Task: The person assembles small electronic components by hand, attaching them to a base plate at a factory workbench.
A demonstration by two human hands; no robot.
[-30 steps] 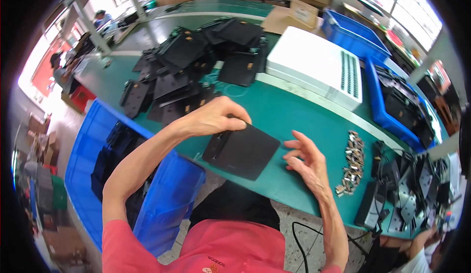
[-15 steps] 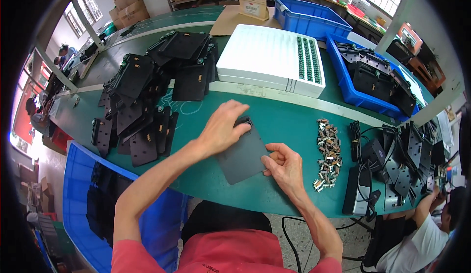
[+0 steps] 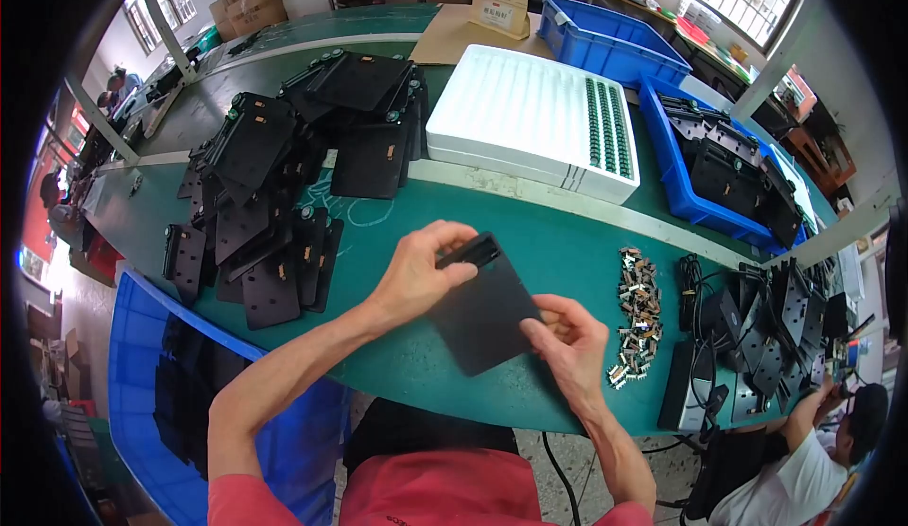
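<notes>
The left hand (image 3: pixel 421 269) clamps the black panel (image 3: pixel 487 318) by its upper end and the right hand (image 3: pixel 569 339) pinches its right edge (2 grips, presumably for steadiness), over the green surface (image 3: pixel 558 252).

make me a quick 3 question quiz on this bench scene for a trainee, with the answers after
1. True or false: the left hand and the right hand both touch the black panel.

2. Which lies on the green table just to the right of the right hand?
a) brown paper pouch
b) heap of small metal parts
c) cardboard boxes

3. Fill in: the green pieces in the white foam tray stand in rows toward its ____ side, as pictured.

Key: 1 true; 2 b; 3 right
</notes>
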